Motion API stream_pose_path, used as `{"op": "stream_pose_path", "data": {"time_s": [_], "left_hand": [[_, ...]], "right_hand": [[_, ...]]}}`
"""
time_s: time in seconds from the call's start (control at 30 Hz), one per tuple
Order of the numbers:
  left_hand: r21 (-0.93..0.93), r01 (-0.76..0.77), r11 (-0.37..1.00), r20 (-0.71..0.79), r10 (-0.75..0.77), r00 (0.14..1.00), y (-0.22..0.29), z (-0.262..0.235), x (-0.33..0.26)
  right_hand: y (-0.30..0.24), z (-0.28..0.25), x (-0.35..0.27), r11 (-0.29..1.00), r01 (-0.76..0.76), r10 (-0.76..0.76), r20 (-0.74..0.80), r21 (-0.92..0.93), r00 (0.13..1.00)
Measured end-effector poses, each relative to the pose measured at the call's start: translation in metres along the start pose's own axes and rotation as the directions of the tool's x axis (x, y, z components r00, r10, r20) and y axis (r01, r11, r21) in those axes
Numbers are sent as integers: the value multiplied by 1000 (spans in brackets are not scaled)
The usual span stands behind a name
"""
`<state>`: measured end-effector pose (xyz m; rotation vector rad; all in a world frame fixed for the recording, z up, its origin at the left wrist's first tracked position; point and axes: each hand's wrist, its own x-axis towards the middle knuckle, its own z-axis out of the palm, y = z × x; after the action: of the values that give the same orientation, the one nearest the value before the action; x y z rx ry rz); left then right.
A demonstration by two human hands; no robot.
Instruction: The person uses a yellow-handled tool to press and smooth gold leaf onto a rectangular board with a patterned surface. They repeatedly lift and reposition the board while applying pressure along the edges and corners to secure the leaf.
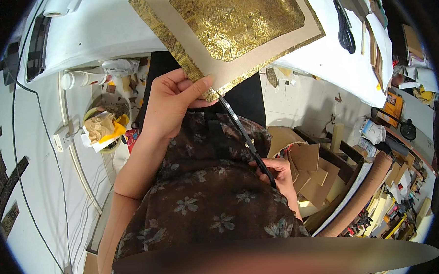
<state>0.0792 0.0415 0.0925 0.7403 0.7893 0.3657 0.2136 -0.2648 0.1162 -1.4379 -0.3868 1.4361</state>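
Observation:
My left hand (178, 99) pinches the near corner of a beige board (229, 70), thumb on top and fingers underneath. Gold patterned material edges the board, and an embossed gold panel (244, 21) covers its middle. The far side of the board runs out of the picture. Below it, my right hand (277, 173) grips the black handles of a long pair of scissors (241, 128). The blades point up and left, and their tips meet the gold edge right beside my left fingers. How far apart the blades are is hard to make out.
A white-covered table (107, 31) spans the far side, with a coiled black cable (346, 41) at its right. A bin (106, 120) full of paper scraps stands to the left. Cardboard pieces (309, 167) and a brown roll (356, 194) lie at the right.

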Motion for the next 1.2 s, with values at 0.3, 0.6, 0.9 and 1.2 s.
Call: {"op": "stream_pose_path", "data": {"time_s": [0.3,0.6,0.9,1.2], "left_hand": [[4,-9,1000,-17,9,1000,1,2,0],[-3,-17,1000,-9,17,1000,-1,2,1],[22,-11,1000,1,11,1000,0,0,2],[73,-27,997,-51,31,998,3,3,1]], "right_hand": [[-1,0,-1,1000,-12,11,-5,-18,1000],[-1,1,-1,1000,-6,6,-8,-17,1000],[2,0,-2,1000,-24,24,-16,-2,1000],[-1,-10,-8,972,81,-96,-58,-219,994]]}}
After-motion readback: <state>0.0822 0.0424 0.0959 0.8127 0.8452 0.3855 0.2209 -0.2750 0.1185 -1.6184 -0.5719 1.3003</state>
